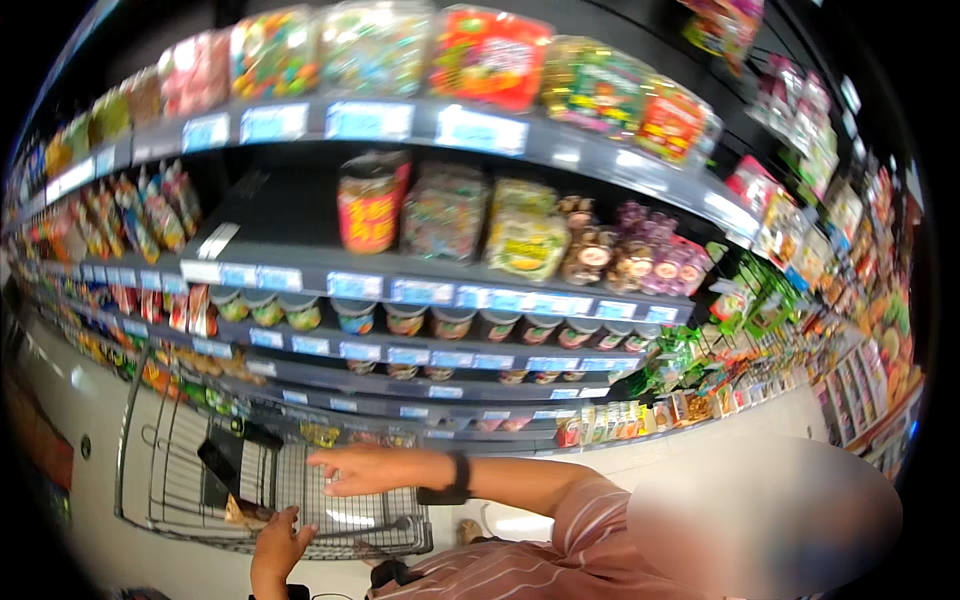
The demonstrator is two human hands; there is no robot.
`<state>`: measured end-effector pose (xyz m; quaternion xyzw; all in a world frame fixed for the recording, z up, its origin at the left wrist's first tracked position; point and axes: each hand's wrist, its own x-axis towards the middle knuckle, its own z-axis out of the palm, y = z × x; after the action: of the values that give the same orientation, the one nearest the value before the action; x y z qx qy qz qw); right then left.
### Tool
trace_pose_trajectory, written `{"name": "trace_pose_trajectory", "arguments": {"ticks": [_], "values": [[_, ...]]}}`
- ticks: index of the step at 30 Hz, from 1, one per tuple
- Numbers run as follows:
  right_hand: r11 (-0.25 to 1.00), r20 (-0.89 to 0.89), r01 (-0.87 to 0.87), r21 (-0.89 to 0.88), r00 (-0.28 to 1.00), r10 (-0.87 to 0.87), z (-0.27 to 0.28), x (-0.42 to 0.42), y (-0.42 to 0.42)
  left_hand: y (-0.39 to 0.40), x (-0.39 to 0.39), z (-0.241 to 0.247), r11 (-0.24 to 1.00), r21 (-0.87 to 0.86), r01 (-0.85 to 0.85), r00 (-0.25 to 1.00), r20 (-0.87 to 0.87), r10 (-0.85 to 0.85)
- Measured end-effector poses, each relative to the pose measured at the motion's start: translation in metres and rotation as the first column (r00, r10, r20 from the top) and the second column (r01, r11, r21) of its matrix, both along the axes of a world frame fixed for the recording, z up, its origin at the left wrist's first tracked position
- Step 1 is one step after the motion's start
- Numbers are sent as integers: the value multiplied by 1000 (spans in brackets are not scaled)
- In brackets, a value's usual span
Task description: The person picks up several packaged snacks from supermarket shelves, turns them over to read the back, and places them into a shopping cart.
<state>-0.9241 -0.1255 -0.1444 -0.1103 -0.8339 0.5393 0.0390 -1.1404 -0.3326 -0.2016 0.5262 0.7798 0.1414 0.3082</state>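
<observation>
My right hand (364,466) is stretched out over the wire shopping cart (345,501), its fingers apart and nothing seen in it. A black band (459,478) circles that wrist. Lower down, my left hand (279,546) is at the cart's near side, thumb and fingers spread. Its fingertips meet the end of a small tan and dark packet (244,513); whether they grip it is unclear. Further along the cart is a dark, flat object (217,463), blurred. My striped pink sleeve (589,506) shows at the lower right.
A tall shelf unit (352,259) runs alongside the cart. It carries clear candy tubs (375,49), a red and yellow tub (369,206) and rows of lidded cups (409,319), with price labels along the edges. Hanging snack bags (795,105) line the right. A blurred patch (765,517) hides the lower right.
</observation>
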Motion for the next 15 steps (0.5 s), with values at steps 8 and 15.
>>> {"name": "trace_pose_trajectory", "arguments": {"ticks": [8, 15], "values": [[883, -302, 461, 90, 857, -417, 188, 248, 26, 116, 120, 193, 823, 555, 118, 881, 325, -345], [567, -640, 821, -63, 403, -655, 283, 415, 52, 199, 218, 323, 448, 829, 334, 791, 11, -611]]}}
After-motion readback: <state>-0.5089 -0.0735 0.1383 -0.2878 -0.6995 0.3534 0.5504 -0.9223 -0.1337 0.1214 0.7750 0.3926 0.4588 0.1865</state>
